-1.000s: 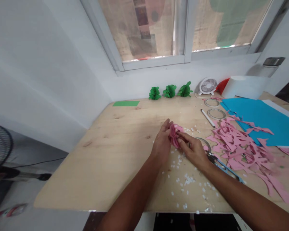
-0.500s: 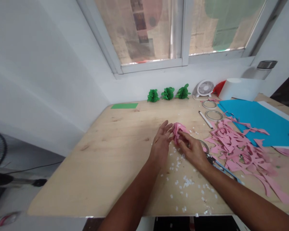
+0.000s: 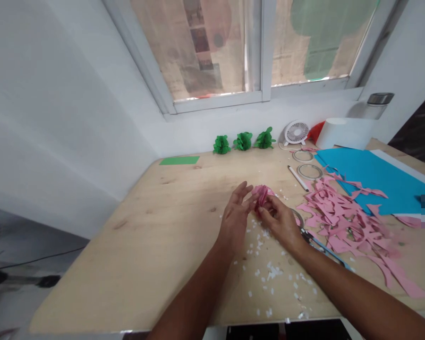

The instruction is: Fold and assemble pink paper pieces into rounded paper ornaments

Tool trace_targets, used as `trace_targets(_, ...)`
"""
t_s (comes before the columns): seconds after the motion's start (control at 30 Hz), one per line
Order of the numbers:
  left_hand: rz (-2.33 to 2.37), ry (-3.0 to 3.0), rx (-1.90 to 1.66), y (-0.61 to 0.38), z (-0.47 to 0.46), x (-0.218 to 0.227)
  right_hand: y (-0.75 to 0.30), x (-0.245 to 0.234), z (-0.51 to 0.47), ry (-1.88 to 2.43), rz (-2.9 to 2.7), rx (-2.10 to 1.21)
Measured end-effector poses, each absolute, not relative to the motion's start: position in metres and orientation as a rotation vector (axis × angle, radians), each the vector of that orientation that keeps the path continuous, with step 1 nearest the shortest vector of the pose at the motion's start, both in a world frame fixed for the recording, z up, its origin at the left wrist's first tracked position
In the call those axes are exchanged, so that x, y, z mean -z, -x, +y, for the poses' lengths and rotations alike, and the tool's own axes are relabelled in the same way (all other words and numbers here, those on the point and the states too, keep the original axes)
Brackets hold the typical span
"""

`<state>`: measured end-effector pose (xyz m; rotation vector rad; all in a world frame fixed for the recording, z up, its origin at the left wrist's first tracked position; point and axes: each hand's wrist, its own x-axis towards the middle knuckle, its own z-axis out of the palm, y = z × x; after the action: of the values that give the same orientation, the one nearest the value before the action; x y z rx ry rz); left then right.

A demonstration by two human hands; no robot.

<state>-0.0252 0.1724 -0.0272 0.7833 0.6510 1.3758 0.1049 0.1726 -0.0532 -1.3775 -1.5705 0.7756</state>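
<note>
Between my two hands is a layered pink paper piece [image 3: 260, 192], with its sheets fanned out. My left hand [image 3: 235, 215] holds its left side with thumb and fingertips, the other fingers raised. My right hand [image 3: 279, 218] pinches its right side, fingers bent over the layers. Fingers hide the lower part of the piece. Close to my right wrist lie a pair of scissors [image 3: 326, 248] with a blue edge and a roll of tape [image 3: 298, 218], partly covered by the hand. Small white paper bits [image 3: 274, 270] are scattered below my hands.
Pink paper scraps [image 3: 343, 215] are heaped at right beside blue sheets [image 3: 361, 172]. A white pen [image 3: 298, 178] and tape rolls [image 3: 310, 172] lie behind. Along the wall stand green paper shapes [image 3: 243, 140] and a small fan [image 3: 296, 132]. A green strip [image 3: 179, 160] lies back left.
The pink paper piece has turned between my hands, showing its layered edges more upright. My right fingers have shifted their grip on it. The view has tilted slightly.
</note>
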Motion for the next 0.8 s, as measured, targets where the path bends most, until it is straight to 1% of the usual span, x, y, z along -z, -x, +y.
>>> trace_targets(0.23, 0.676, -0.911, -1.385, 0.024, 0.169, 0.029, -0.105, 0.063, 0.177, 1.265, -1.441, -0.829)
trace_targets(0.37, 0.728, -1.073, -1.393, 0.027, 0.17, 0.033, -0.104, 0.061, 0.177, 1.187, -1.368, -0.939)
trace_targets(0.47, 0.872, -1.286, -1.411, 0.029, 0.171, 0.036, -0.103, 0.057, 0.176, 1.108, -1.357, -1.038)
trace_targets(0.57, 1.055, -1.624, -1.488, 0.03, 0.171, 0.037, -0.104, 0.057, 0.176, 1.071, -1.377, -1.07)
trace_targets(0.7, 1.188, -1.883, -1.511, 0.028, 0.169, 0.034, -0.105, 0.057, 0.174, 1.076, -1.474, -1.01)
trace_targets(0.8, 1.273, -1.829, -1.482, 0.025, 0.168, 0.035, -0.106, 0.057, 0.173, 1.151, -1.649, -0.797)
